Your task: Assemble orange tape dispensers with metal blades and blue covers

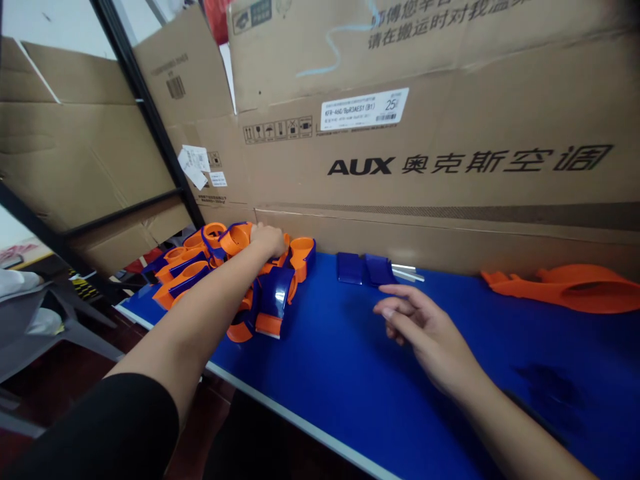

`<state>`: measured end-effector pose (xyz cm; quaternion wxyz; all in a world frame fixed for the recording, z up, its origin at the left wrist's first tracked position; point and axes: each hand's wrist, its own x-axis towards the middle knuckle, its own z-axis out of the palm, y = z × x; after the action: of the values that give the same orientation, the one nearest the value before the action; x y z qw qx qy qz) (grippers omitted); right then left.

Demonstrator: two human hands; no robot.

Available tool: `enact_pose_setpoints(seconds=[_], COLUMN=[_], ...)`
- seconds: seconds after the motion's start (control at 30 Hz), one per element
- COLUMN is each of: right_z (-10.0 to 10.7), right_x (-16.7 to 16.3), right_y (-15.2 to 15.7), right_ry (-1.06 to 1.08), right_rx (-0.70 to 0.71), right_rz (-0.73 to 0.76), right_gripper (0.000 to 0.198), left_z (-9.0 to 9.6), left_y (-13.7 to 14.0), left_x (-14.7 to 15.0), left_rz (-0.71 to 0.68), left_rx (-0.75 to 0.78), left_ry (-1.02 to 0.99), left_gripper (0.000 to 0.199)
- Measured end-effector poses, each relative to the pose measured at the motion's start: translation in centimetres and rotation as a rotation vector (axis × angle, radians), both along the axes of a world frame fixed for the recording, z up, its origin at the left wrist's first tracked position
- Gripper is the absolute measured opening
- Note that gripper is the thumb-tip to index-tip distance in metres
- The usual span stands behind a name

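Note:
My left hand [269, 241] reaches to the back of a pile of orange and blue tape dispensers [274, 293]. Its fingers point down among them and are mostly hidden, so I cannot tell whether it grips one. Over the blue tabletop hovers my right hand [417, 327], its fingers loosely bent, thumb and forefinger apart, nothing visible in them. Just beyond its fingertips lie two blue plastic pieces [364, 269], with a few thin metal strips [409, 273] sticking out beside them.
A large cardboard box panel [425, 213] walls off the table's back. Orange plastic parts [575, 288] lie at the back right of the blue table [320, 380]. A black metal frame [145, 113] rises at the left, near a grey plastic chair [65, 327].

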<state>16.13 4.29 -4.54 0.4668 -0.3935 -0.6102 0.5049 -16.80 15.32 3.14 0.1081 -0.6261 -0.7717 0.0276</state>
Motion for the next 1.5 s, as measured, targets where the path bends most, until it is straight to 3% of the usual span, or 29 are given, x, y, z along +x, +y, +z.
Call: enact_pose_setpoints(seconds=[0.13, 0.27, 0.53, 0.63, 0.73, 0.83, 0.97, 1.03, 1.13, 1.2, 1.27, 1.4, 1.5], right_z=[0.2, 0.6, 0.5, 0.1, -0.5, -1.3, -1.7, -1.4, -0.5, 0.1, 0.6, 1.1, 1.3], right_x=[-0.3, -0.5, -0.2, -0.2, -0.3, -0.1, 0.8, 1.4, 2.0, 2.1, 2.0, 2.3, 3.0], right_y=[-0.4, -0.8, -0.6, -0.3, 0.1, 0.7, 1.3, 1.4, 1.1, 0.9, 0.6, 0.6, 1.0], right_ry=[-0.004, -0.009, 0.006, 0.013, 0.012, -0.084, -0.258, -0.315, -0.408, -0.413, -0.377, -0.328, -0.31], right_rx=[0.002, -0.003, 0.03, 0.055, 0.15, 0.35, 0.709, 0.845, 0.924, 0.878, 0.751, 0.339, 0.282], right_rz=[0.004, 0.013, 0.002, -0.012, -0.069, -0.255, -0.494, -0.477, -0.368, -0.336, -0.411, -0.681, -0.71], right_gripper=[0.039, 0.039, 0.042, 0.046, 0.059, 0.086, 0.117, 0.114, 0.076, 0.054, 0.047, 0.044, 0.036], left_z=[-0.2, 1.8, 9.0, 10.4, 10.8, 10.0, 6.1, 3.4, -0.2, -1.6, -2.3, -3.2, -4.5], left_y=[0.9, 0.7, -1.1, -2.4, -3.9, -5.6, -7.8, -8.4, -8.7, -8.3, -7.7, -6.0, -5.1], left_x=[0.3, 0.3, 1.9, 3.8, 6.1, 8.7, 12.9, 15.1, 17.8, 18.6, 18.6, 17.0, 16.2], left_rz=[0.046, 0.072, 0.061, -0.049, -0.149, -0.186, -0.213, -0.225, -0.244, -0.26, -0.268, -0.169, -0.089], left_rx=[-0.033, 0.065, 0.42, 0.63, 0.744, 0.722, 0.376, 0.137, 0.007, -0.034, -0.031, 0.136, 0.256], left_ry=[-0.035, -0.051, -0.091, -0.251, -0.408, -0.574, -0.805, -0.847, -0.87, -0.879, -0.874, -0.776, -0.661], left_gripper=[0.039, 0.041, 0.049, 0.044, 0.037, 0.039, 0.054, 0.056, 0.057, 0.065, 0.072, 0.065, 0.057])
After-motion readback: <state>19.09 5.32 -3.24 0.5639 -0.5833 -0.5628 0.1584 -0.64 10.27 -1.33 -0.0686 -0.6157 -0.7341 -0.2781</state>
